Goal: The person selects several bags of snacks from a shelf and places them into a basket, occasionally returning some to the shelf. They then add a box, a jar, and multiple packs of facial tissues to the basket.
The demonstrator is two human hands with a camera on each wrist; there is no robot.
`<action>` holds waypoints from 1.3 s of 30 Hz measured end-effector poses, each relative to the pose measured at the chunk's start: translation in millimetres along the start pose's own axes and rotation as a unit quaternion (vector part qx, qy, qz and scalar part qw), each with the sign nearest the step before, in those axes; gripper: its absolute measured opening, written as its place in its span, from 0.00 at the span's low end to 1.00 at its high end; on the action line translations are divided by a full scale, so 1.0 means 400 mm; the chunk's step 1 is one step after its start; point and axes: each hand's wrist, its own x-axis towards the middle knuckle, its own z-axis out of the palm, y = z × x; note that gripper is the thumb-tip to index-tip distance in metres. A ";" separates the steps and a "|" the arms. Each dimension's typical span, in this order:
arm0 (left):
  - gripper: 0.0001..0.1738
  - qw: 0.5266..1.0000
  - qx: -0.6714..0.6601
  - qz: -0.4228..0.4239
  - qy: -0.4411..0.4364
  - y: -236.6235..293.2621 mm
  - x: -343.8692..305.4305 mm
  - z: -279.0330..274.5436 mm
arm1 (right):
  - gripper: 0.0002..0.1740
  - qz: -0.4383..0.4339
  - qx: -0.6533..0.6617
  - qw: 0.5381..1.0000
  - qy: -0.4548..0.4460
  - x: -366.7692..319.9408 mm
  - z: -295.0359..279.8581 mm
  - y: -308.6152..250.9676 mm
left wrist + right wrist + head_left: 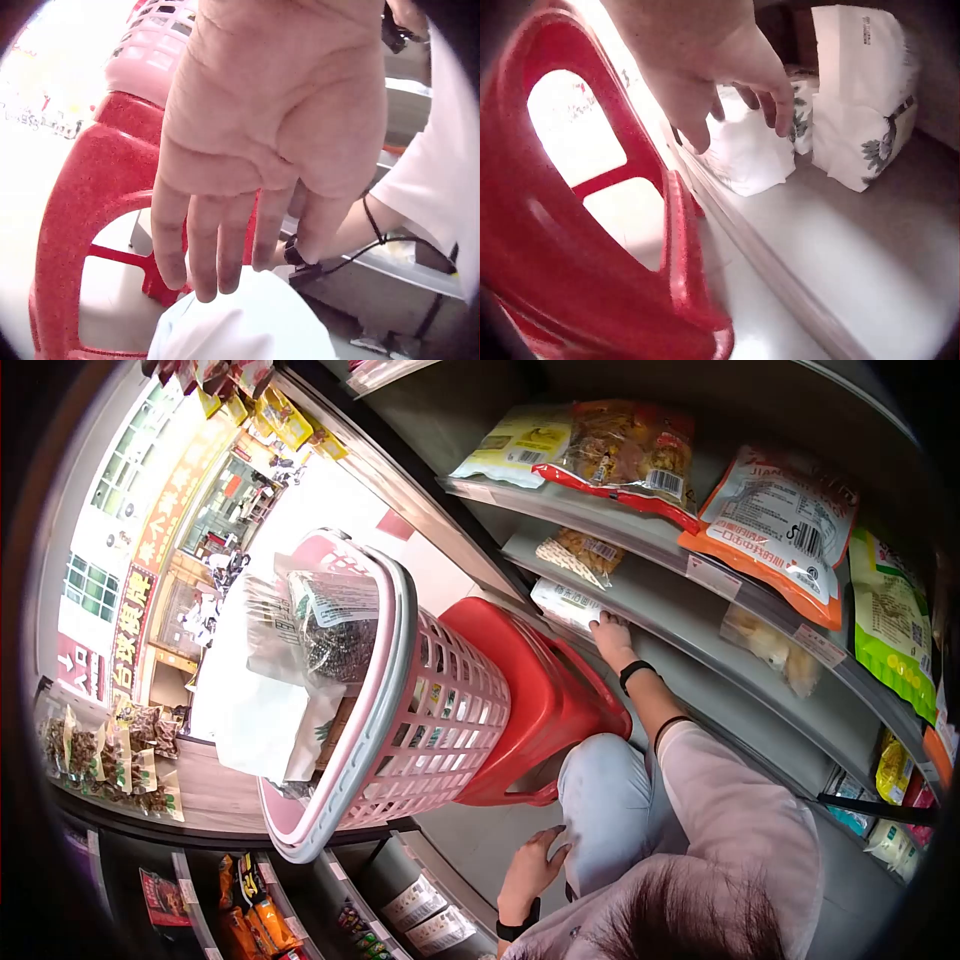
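Note:
My right hand [612,638] reaches onto a lower shelf, its fingers at the near end of a white printed pack [568,604]. In the right wrist view, the thumb and loosely bent fingers of the right hand [712,67] are spread, overlapping the white pack [754,154]. Beside it stand more white packs [866,97] with a green leaf print. My left hand [530,875] is by the knee and holds nothing; the left wrist view shows the palm of the left hand [270,120] with its fingers extended.
A pink basket [440,690] holding bagged goods rests on a red plastic stool [540,710] left of the shelf. Snack bags [620,445] line the upper shelf [690,560]. Low bins [330,880] with packets run along the bottom left. A bright street lies beyond the doorway.

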 end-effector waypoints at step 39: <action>0.23 0.999 0.000 0.042 0.033 0.013 -0.012 0.027 | 0.49 0.040 0.221 0.963 0.150 -0.636 -0.263 0.200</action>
